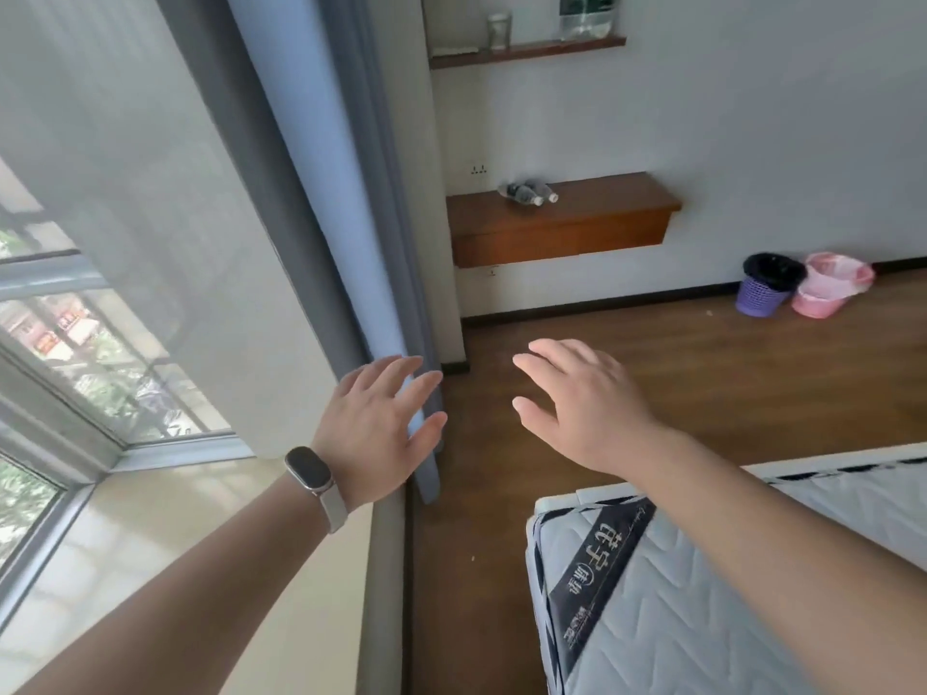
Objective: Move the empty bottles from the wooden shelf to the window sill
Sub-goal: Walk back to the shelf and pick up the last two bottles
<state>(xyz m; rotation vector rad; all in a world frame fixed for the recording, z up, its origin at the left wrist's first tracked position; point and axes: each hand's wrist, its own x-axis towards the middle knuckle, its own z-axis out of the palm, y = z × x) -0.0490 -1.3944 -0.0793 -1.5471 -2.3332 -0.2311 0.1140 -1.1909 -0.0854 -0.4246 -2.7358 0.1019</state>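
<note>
Two clear empty bottles point(527, 192) with white caps lie on their sides on the wooden shelf point(592, 213) fixed to the far wall. The cream window sill point(165, 554) runs along the lower left under the window. My left hand point(376, 423), with a band on its wrist, is stretched forward, fingers spread, holding nothing. My right hand point(577, 398) is also out in front, fingers apart and empty. Both hands hover over the floor, well short of the shelf.
A blue-grey curtain point(351, 193) hangs between the window and the shelf. A mattress point(677, 594) fills the lower right. A higher wooden shelf point(526, 51) carries a jar and a large bottle. A purple bin point(767, 285) and a pink bin point(830, 285) stand on the wooden floor.
</note>
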